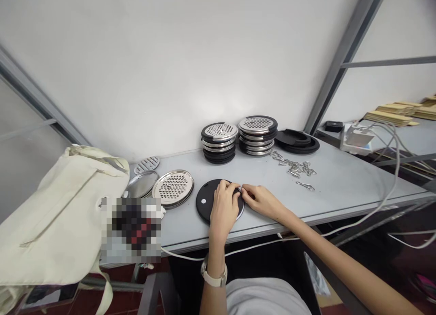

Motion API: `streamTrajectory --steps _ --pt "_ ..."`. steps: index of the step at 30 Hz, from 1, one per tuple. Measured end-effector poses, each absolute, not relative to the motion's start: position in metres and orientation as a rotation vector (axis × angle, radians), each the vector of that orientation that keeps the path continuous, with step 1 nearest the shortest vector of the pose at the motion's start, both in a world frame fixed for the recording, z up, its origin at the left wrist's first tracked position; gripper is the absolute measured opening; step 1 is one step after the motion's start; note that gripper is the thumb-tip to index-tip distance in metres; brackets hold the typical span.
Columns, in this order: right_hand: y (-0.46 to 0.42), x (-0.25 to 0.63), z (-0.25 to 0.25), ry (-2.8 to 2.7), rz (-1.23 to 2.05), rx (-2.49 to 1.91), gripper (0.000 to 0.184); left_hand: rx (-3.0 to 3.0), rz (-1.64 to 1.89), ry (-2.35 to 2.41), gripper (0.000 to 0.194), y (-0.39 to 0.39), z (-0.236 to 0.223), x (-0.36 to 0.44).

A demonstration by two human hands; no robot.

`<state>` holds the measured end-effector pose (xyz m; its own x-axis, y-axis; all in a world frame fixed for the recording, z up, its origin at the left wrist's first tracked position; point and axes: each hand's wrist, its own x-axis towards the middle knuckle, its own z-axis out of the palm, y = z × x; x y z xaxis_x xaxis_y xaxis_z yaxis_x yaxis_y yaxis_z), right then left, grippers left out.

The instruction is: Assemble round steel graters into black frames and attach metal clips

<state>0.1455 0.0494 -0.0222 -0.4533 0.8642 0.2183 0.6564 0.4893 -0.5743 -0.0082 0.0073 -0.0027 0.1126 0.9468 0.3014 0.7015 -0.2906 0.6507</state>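
Observation:
In front of me a round grater (pixel 203 211) lies flat on the table, black face up, with a white dot and a silver edge showing at its right. My left hand (pixel 225 203) presses over its top, fingers curled toward the right rim. At that rim my right hand (pixel 257 197) pinches a small metal clip (pixel 240 188), mostly covered by the fingertips. Loose metal snap hooks (pixel 295 167) lie in a heap to the right, with a single snap hook (pixel 305 186) nearer me.
Two stacks of round graters (pixel 220 142) (pixel 258 135) stand by the wall, beside black round trays (pixel 299 141). Perforated metal discs (pixel 173 187) lie left. A cream bag (pixel 51 219) hangs over the left end. A white cable (pixel 374 212) crosses the table's front edge.

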Motion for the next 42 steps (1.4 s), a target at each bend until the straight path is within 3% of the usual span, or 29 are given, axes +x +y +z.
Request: streamTrajectory --steps 42 --pt "0.0488 0.1456 -0.0258 -2.174 0.611 -1.214 0.028 2.074 0.967 1.598 0.023 0.0069 -0.0013 -0.0078"
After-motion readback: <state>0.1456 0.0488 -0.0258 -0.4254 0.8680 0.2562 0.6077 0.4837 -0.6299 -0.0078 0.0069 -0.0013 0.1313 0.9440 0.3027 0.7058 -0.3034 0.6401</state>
